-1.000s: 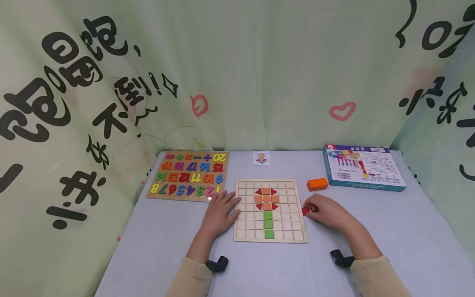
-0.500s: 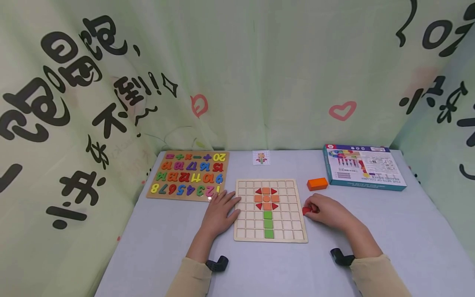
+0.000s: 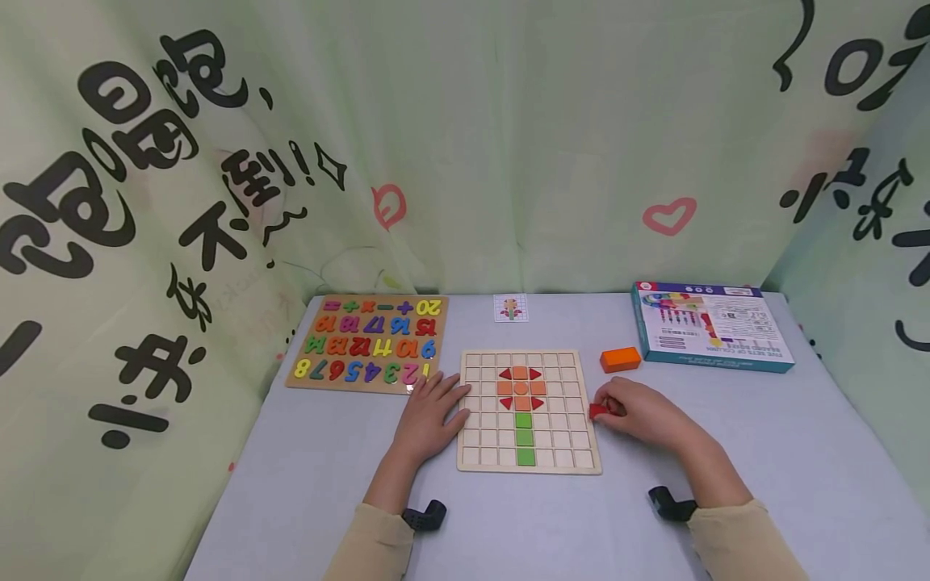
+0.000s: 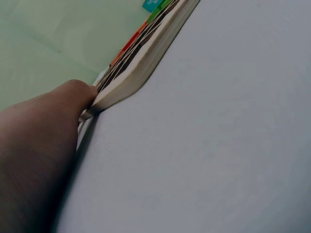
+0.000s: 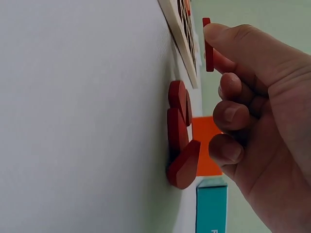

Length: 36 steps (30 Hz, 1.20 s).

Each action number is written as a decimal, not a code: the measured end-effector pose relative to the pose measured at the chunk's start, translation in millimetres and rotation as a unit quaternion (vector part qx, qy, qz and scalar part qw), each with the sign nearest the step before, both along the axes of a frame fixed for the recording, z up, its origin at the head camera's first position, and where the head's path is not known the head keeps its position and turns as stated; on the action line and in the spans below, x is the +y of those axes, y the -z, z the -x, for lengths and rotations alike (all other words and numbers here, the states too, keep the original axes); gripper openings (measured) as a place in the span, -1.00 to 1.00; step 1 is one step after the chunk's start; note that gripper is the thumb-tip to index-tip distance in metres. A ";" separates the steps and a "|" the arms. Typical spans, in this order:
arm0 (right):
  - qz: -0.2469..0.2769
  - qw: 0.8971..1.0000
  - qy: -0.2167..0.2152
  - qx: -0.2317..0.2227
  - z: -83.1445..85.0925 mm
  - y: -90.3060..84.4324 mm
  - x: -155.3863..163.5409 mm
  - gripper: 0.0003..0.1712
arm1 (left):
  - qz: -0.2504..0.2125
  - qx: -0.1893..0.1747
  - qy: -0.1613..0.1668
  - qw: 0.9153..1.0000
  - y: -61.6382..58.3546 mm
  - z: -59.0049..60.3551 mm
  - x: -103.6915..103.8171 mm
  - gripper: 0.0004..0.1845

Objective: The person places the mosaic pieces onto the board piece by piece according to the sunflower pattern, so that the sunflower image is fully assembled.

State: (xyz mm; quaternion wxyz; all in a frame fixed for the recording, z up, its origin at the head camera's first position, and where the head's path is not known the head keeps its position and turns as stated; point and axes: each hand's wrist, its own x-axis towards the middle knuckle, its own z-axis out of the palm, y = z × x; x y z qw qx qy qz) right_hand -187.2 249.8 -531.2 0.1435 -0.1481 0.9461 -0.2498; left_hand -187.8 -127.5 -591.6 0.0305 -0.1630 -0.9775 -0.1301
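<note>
A wooden grid board lies in the middle of the table, carrying a flower pattern of red triangles, orange squares and green squares. My left hand rests flat with straight fingers against the board's left edge; in the left wrist view the left hand touches that edge. My right hand sits at the board's right edge and pinches a small red piece between thumb and forefinger. In the right wrist view the pinched red piece is just above the table, with a few loose red pieces under the palm.
An orange block lies right of the board, and a teal box lies beyond it. A number puzzle board is at the back left. A small pattern card sits behind the grid board. Printed curtains enclose the grey table.
</note>
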 end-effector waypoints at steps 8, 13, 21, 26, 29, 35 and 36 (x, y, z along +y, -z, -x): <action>0.031 0.999 -0.019 -0.015 -5.0 -5.3 -15.6 -0.71 | -0.001 0.000 0.000 1.000 0.7 0.2 -0.1 -0.45; 0.032 0.999 -0.023 -0.021 -7.3 -4.9 -27.4 -0.73 | 0.000 0.002 0.000 1.000 0.1 0.0 -0.1 -0.46; 0.037 0.998 -0.035 -0.023 -12.7 -0.3 -45.9 -0.72 | -0.004 0.000 0.001 1.000 0.2 0.5 -0.2 -0.45; 0.037 0.998 -0.047 -0.020 -15.6 -0.4 -55.3 -0.71 | -0.003 -0.001 0.001 1.000 0.9 0.4 -0.4 -0.45; 0.038 0.998 -0.050 -0.026 -16.9 -0.7 -60.4 -0.70 | -0.002 -0.003 -0.001 1.000 -0.2 -0.2 -0.4 -0.45; 0.021 0.998 -0.046 -0.028 -18.5 2.1 -69.3 -0.75 | -0.004 0.001 0.001 1.000 -1.4 -0.9 -0.1 -0.45; 0.018 0.998 -0.046 -0.028 -18.7 2.4 -70.6 -0.75 | -0.005 0.003 0.001 1.000 -1.6 -1.0 0.0 -0.45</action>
